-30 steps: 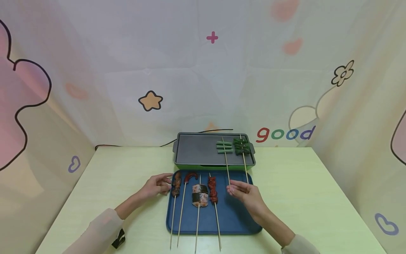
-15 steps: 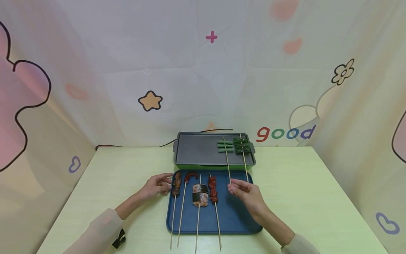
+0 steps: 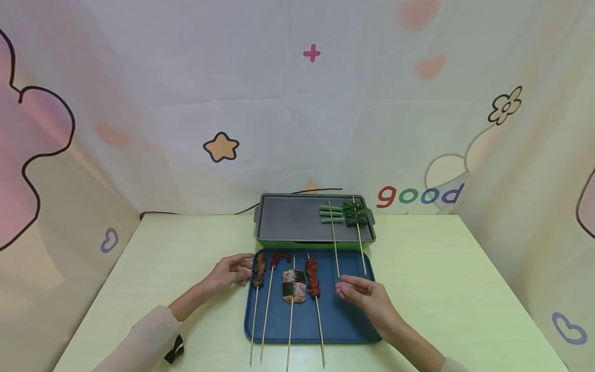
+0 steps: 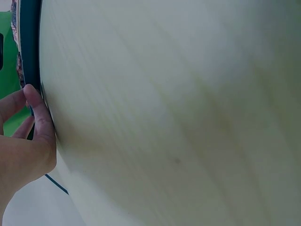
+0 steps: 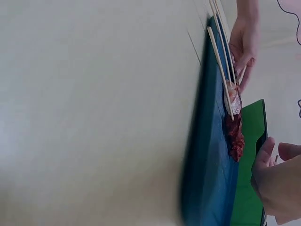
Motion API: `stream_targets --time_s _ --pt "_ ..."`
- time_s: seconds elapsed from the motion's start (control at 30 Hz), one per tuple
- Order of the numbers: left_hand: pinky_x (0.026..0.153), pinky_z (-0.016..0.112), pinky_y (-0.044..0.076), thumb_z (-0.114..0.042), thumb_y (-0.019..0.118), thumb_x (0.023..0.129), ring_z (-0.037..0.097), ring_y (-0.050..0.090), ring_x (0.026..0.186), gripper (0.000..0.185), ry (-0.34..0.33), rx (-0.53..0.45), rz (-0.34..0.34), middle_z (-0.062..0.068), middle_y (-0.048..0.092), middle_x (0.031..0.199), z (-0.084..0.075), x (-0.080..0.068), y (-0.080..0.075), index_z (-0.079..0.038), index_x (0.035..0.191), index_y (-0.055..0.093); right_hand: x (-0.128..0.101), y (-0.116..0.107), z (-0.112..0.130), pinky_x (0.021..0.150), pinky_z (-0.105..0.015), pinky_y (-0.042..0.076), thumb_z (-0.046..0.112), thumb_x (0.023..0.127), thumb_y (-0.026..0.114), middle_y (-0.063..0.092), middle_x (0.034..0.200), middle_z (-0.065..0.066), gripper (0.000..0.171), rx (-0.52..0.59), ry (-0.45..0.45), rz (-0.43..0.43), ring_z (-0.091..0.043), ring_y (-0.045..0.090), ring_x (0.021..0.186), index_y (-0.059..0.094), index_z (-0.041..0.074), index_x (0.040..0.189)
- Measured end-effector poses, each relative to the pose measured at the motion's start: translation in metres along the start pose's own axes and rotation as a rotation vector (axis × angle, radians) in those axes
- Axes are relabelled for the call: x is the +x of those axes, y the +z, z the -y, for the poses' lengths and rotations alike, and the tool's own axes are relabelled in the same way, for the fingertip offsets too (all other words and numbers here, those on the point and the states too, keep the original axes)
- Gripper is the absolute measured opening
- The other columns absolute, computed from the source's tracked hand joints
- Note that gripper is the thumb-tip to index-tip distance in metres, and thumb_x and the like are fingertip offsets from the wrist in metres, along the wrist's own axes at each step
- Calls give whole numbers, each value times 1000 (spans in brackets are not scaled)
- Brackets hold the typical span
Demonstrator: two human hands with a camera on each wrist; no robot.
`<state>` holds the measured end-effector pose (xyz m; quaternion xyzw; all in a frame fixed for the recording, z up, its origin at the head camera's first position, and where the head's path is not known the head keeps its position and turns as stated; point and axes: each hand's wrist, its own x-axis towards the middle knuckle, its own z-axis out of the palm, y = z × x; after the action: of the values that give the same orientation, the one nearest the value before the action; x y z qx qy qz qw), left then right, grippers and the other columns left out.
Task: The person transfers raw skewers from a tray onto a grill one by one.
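Though small, apparently vegetable skewers (image 3: 332,220) on griddle (image 3: 290,217).

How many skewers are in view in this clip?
6. Four lie on the blue tray, left to right: brown meat, curled red piece, black-and-white block, red meat. Two lie on the grill: green stalks, green leaves. None appears hidden.

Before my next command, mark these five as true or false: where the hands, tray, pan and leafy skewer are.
1. The left hand touches the blue tray. True.
2. The right hand is above the tray. True.
3. The left hand is at the tray's right edge. False: it is at the left edge.
4. The leafy skewer lies partly on the dark pan. True.
5. The pan is on the tray's near side. False: far side.
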<state>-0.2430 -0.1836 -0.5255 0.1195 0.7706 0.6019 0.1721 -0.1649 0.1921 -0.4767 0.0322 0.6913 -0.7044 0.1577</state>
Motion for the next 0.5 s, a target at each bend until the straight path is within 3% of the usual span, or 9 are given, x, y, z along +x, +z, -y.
stream_targets --time_s 0.23,0.5 --pt "71 21 58 7 57 97 5 64 80 55 -13 -8 -3 27 61 118 0 0 2 14 149 40 -21 -5 -17 93 -27 59 7 101 62 73 122 -20 54 -30 72 158 -10 74 102 43 -19 144" --pt "70 23 59 4 60 97 8 64 79 56 18 -2 7 31 60 118 1 0 0 15 148 39 -40 -6 -35 86 -25 61 7 103 58 74 117 -23 48 -53 117 357 -12 75 97 46 -21 140"
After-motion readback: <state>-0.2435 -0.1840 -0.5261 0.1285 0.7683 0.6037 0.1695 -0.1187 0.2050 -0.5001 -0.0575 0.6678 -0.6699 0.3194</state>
